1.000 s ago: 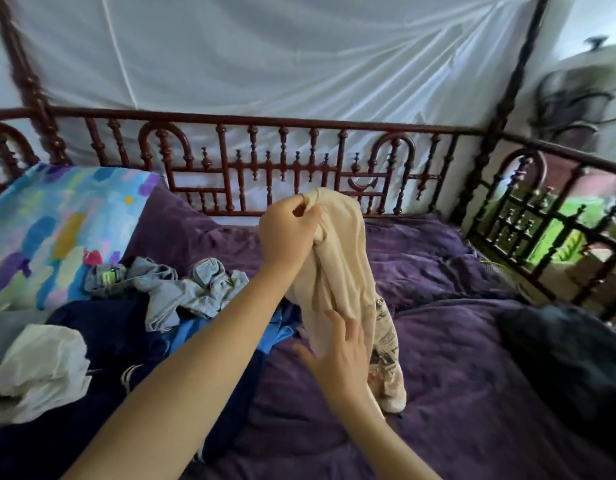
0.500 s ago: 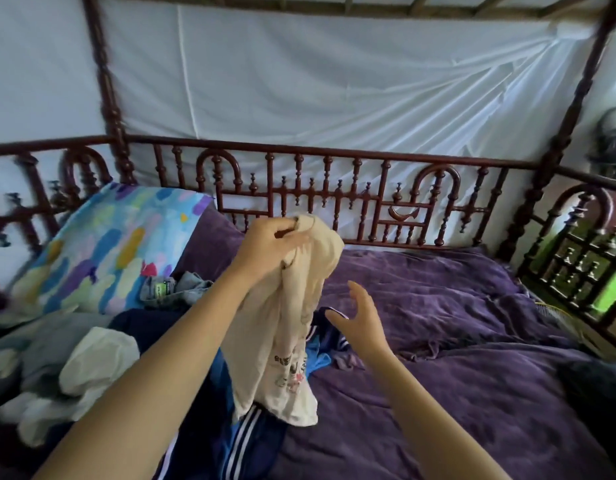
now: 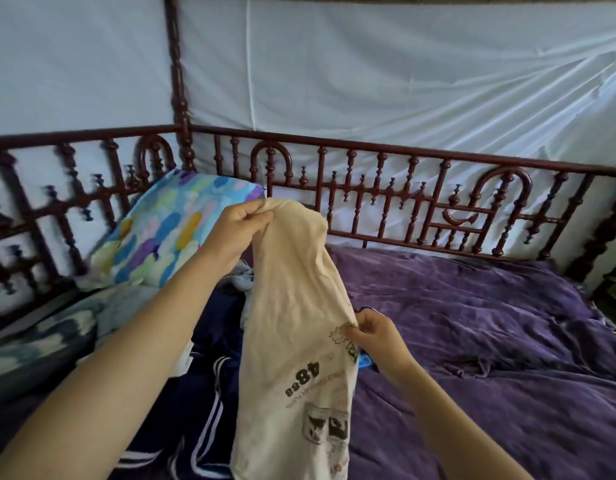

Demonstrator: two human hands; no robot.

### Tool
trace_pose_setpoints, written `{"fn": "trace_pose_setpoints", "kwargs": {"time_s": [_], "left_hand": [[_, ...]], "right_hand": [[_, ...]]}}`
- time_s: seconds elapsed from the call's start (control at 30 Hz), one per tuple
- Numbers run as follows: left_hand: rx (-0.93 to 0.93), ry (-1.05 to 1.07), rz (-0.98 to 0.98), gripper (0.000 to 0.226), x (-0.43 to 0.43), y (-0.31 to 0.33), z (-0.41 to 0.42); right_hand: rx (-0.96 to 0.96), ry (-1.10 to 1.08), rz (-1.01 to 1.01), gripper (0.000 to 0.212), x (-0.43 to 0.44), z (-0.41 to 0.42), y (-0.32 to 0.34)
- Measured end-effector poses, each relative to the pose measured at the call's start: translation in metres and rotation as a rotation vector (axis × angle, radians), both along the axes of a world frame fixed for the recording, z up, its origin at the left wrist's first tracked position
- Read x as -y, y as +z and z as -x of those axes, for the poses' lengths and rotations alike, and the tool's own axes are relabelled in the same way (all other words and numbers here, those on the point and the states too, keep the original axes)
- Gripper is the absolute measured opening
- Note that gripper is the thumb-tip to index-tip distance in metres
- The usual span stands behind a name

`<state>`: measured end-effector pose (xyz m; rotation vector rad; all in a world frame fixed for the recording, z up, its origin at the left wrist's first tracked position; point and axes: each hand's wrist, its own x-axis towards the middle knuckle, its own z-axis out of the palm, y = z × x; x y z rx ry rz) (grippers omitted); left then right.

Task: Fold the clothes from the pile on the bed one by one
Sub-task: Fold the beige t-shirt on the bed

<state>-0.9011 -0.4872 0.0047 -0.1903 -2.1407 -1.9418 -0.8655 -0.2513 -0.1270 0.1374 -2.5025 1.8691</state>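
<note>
A bedroom in a home is indicated by a bed (image 3: pixel 438 427) that is fenced by a carved dark-red wooden railing (image 3: pixel 386 157), spread with a crumpled purple cover (image 3: pixel 490 306), furnished with a brightly patterned pillow (image 3: pixel 168 230), heaped with loose clothes (image 3: pixel 209 341) and backed by white cloth (image 3: pixel 369 64) stretched behind the posts.

Only the person's arms and hands are in view, and nothing is worn on them. The bare left hand (image 3: pixel 242 225) leads into a bare left forearm (image 3: pixel 126 358) that looks broad close to the wide-angle lens. The bare right hand (image 3: pixel 377 336) and right forearm (image 3: pixel 448 417) appear slimmer, with plain skin down to the picture's lower edge.
</note>
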Motion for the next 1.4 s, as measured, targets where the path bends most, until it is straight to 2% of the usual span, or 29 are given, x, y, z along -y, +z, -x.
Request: {"fn": "trace_pose_setpoints", "kwargs": {"time_s": [0.1,0.13,0.23,0.33,0.4,0.5,0.57,0.63,0.7,0.8,0.9,0.93,1.0,1.2,1.33,1.4], "left_hand": [[-0.016,-0.04,0.031,0.034,-0.011,-0.001,0.0],[-0.042,-0.086,0.06,0.033,-0.019,0.001,-0.003],[-0.122,-0.276,0.253,0.031,-0.045,0.005,-0.009],[-0.167,-0.396,0.442,0.029,-0.069,0.007,-0.012],[-0.198,-0.451,0.47,0.029,-0.08,0.006,-0.013],[-0.192,-0.505,0.499,0.032,-0.083,0.003,-0.014],[-0.188,-0.506,0.562,0.029,-0.08,-0.002,-0.012],[-0.168,-0.478,0.614,0.02,-0.077,-0.004,-0.011],[-0.136,-0.458,0.622,0.012,-0.076,-0.008,-0.01],[-0.093,-0.459,0.703,0.021,-0.077,-0.016,-0.007],[-0.028,-0.445,0.862,0.017,-0.073,-0.031,-0.002],[0.009,-0.441,0.894,0.024,-0.069,-0.037,-0.001],[0.079,-0.428,0.912,0.037,-0.06,-0.049,0.002],[0.126,-0.299,0.817,0.038,-0.035,-0.059,0.013],[0.016,-0.134,0.667,0.032,-0.027,-0.033,0.025],[-0.062,-0.044,0.632,0.026,-0.024,-0.022,0.03]], "right_hand": [[-0.06,0.017,-0.166,0.016,-0.009,-0.008,0.019],[-0.121,0.0,-0.17,0.021,-0.011,-0.01,0.03],[-0.306,0.004,-0.017,0.039,-0.015,-0.015,0.08],[-0.256,0.167,-0.024,0.052,-0.022,-0.012,0.114],[-0.165,0.242,-0.122,0.043,-0.03,-0.006,0.121],[-0.038,0.232,-0.357,0.013,-0.047,-0.002,0.117],[-0.024,0.181,-0.46,0.021,-0.056,0.0,0.116],[-0.12,0.065,-0.506,0.027,-0.058,0.001,0.119],[-0.229,-0.013,-0.476,0.021,-0.056,0.001,0.126],[-0.241,-0.012,-0.427,0.013,-0.056,0.001,0.14],[-0.278,-0.021,-0.538,0.032,-0.065,0.001,0.155],[-0.3,-0.049,-0.567,0.034,-0.071,0.002,0.161],[-0.363,-0.148,-0.598,0.033,-0.086,0.003,0.17],[-0.434,-0.477,-0.621,0.019,-0.139,0.006,0.18],[-0.29,-0.539,-0.967,0.034,-0.16,0.008,0.169],[-0.135,-0.442,-1.178,0.04,-0.17,0.008,0.164]]}}
